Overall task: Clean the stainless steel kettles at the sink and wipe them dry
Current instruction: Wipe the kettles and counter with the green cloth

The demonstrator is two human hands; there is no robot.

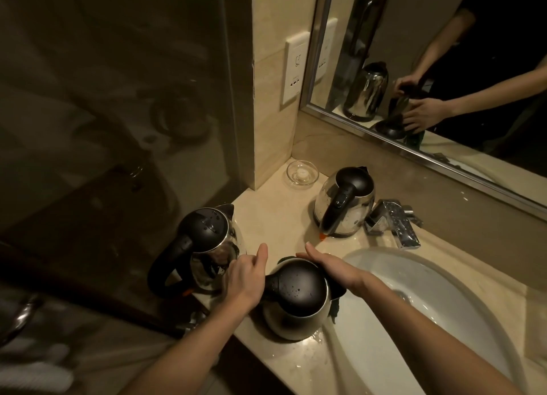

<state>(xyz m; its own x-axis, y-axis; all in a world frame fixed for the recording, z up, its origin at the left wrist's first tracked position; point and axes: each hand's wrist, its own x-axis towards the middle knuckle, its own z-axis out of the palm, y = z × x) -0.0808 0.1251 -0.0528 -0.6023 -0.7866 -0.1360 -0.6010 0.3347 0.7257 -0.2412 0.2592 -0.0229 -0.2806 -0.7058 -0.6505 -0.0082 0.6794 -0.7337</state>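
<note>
Stainless, bulbous kettle (pixel 299 297) with a wet, glossy black lid stands at lower centre on the beige stone counter (pixel 275 214), beside the white basin (pixel 390 264). My left hand (pixel 245 279) curls round its handle; my right hand (pixel 331 266) presses flat against its far side.

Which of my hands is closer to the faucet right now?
Right. The right hand lies on the near kettle, on the side toward the faucet; the left hand grips its opposite side, farther away.
</note>
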